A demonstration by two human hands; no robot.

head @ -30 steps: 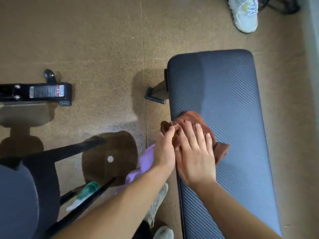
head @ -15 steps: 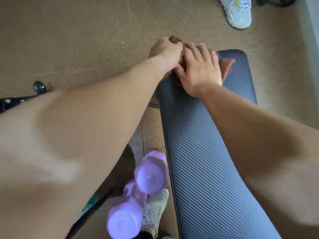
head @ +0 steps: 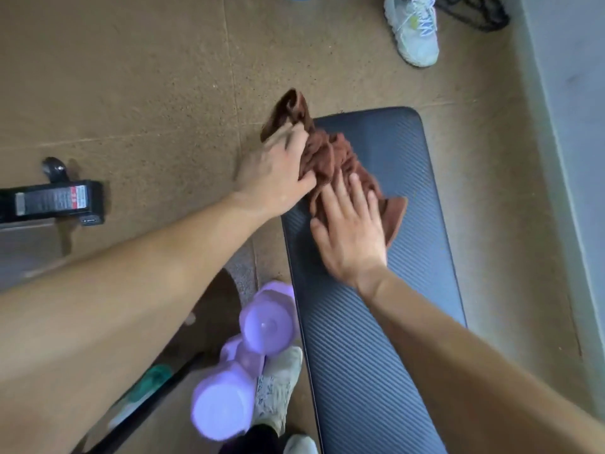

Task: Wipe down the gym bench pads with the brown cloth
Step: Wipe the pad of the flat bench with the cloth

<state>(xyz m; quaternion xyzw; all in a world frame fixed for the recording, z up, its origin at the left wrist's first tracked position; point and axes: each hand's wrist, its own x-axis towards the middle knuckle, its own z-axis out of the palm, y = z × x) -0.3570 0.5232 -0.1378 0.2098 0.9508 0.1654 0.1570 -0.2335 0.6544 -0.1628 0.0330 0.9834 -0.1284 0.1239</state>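
Lying bunched on the ribbed dark bench pad [head: 376, 322], brown cloth [head: 330, 158].

You have a single view, from the camera on your head; it faces forward and steeply down, wide-angled; your forearms [head: 114, 306] enter from the lower corners; your left hand [head: 275, 172] and right hand [head: 350, 234] sit close below the lens, mid-frame, on the brown cloth [head: 327, 158]; the bench pad [head: 376, 355] runs up from the bottom edge; floor [head: 131, 77] left, wall [head: 573, 77] far right.

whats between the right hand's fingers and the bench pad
The brown cloth, in the head view: the right hand lays flat fingers on it, and it lies on the bench pad.
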